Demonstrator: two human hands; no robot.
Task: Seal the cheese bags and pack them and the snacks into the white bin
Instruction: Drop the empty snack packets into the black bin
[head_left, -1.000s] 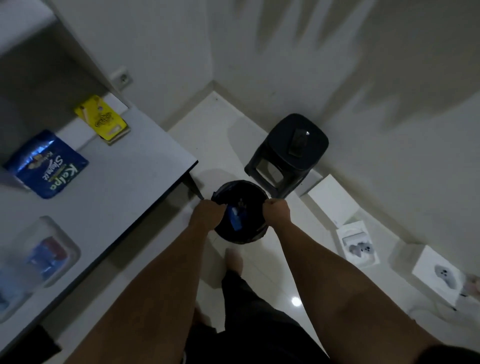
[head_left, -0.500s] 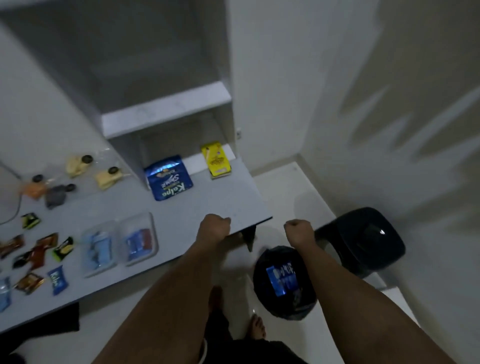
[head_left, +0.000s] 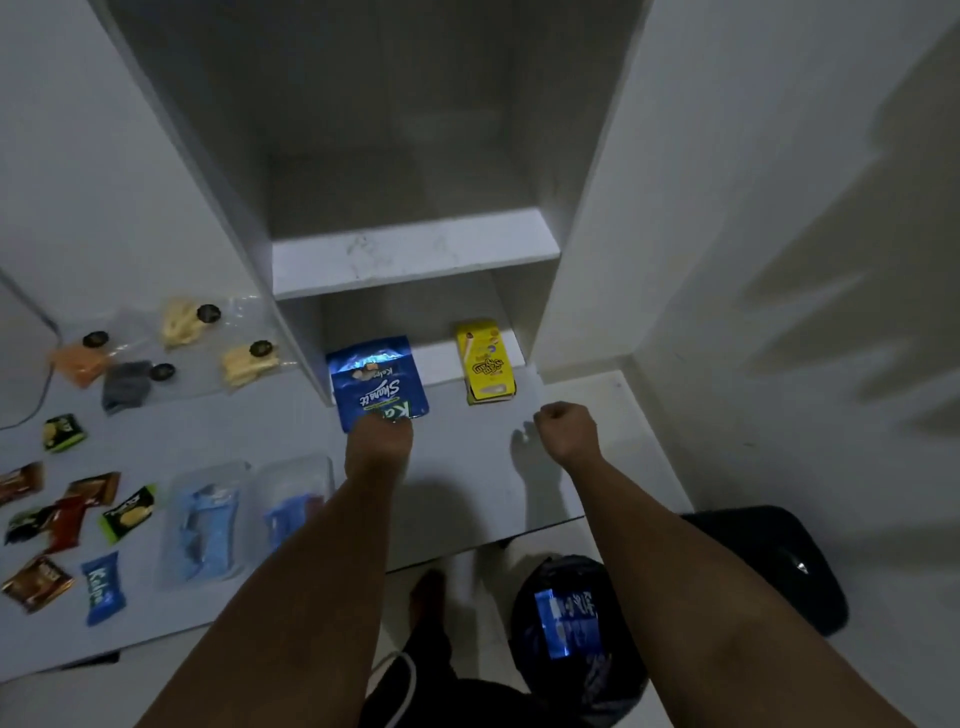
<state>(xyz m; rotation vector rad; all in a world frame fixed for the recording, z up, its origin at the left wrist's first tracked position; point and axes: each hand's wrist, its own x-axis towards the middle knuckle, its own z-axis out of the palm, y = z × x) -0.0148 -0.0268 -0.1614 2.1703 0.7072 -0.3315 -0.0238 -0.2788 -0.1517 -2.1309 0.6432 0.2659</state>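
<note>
The blue pouch (head_left: 378, 382) reads "Shake it" with a partly covered "Ka…", while the small blue wrapper (head_left: 102, 588) on the desk (head_left: 467, 467) reads "Kalpa".

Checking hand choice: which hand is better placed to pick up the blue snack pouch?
Left. The left hand already touches the blue snack pouch at its near edge; the right hand sits fisted, apart, nearer the yellow box.

A black stool (head_left: 779, 561) stands beside a black bin (head_left: 576, 639).

Pouch (head_left: 376, 382) left of box (head_left: 485, 362) on table (head_left: 462, 467).
</note>
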